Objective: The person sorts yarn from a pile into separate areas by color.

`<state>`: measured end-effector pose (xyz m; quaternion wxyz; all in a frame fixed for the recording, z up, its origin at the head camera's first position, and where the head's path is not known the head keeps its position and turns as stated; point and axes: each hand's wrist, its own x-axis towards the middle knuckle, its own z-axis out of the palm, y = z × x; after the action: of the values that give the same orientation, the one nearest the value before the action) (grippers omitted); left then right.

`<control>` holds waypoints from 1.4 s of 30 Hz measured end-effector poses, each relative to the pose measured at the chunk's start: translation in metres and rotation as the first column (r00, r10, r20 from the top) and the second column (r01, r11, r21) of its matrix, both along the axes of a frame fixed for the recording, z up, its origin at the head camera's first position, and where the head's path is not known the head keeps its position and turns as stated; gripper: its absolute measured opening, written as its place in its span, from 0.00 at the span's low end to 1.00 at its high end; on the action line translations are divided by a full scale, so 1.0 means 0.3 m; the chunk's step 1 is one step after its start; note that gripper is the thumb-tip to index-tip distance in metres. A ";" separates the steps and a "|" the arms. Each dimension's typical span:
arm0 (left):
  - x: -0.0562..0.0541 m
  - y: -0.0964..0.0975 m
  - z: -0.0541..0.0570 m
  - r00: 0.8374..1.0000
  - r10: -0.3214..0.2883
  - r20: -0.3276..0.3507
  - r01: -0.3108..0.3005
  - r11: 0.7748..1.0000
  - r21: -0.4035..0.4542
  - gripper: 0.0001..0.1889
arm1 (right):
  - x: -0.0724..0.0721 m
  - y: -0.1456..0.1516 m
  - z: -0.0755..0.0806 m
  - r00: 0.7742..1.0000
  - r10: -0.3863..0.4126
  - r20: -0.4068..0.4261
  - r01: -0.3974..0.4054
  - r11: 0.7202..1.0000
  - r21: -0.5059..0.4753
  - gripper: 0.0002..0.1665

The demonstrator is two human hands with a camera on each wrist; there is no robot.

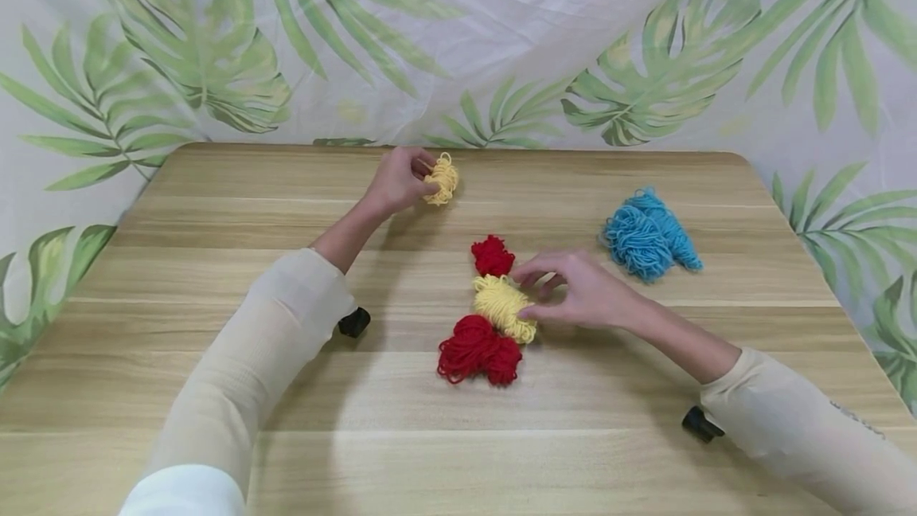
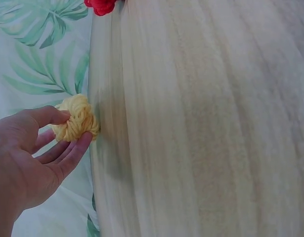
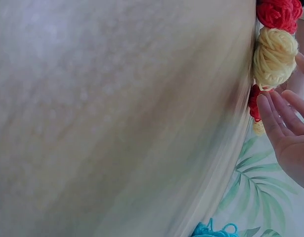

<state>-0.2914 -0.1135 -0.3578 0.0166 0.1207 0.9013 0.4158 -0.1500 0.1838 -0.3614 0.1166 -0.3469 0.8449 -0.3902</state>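
Note:
Near the far edge of the table, my left hand (image 1: 401,180) pinches a small yellow yarn bundle (image 1: 442,180) between thumb and fingers. The left wrist view shows the same yarn bundle (image 2: 76,118) at the fingertips, its loops bulging out. My right hand (image 1: 583,289) reaches beside a pale yellow yarn bundle (image 1: 504,307) at mid-table. Its thumb overlaps the bundle's right side and its fingers, loosely extended, sit at the upper end. A small red yarn bundle (image 1: 492,256) lies just behind the pale yellow one, and a larger red yarn pile (image 1: 478,350) lies against its front.
Blue yarn bundles (image 1: 650,236) lie together at the right of the wooden table (image 1: 573,452). A leaf-print cloth (image 1: 501,30) hangs behind the table. Black wrist-worn pieces (image 1: 354,322) show under both forearms.

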 end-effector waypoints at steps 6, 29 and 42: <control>-0.012 -0.006 -0.013 1.000 0.008 -0.006 -0.008 1.000 -0.004 0.18 | 0.003 -0.004 -0.002 0.999 0.014 0.029 -0.013 1.000 -0.012 0.27; -0.009 0.000 -0.016 1.000 0.010 -0.015 -0.011 0.999 -0.040 0.16 | 0.011 -0.020 -0.005 0.991 -0.051 0.126 0.045 0.998 0.049 0.24; -0.006 -0.001 -0.020 0.999 0.014 -0.031 -0.016 0.999 -0.038 0.16 | 0.016 -0.030 -0.008 0.986 -0.067 0.150 0.059 0.997 0.056 0.15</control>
<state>-0.2933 -0.1138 -0.3639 0.0017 0.1200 0.9100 0.3969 -0.1452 0.1747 -0.3639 0.1771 -0.2861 0.8540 -0.3969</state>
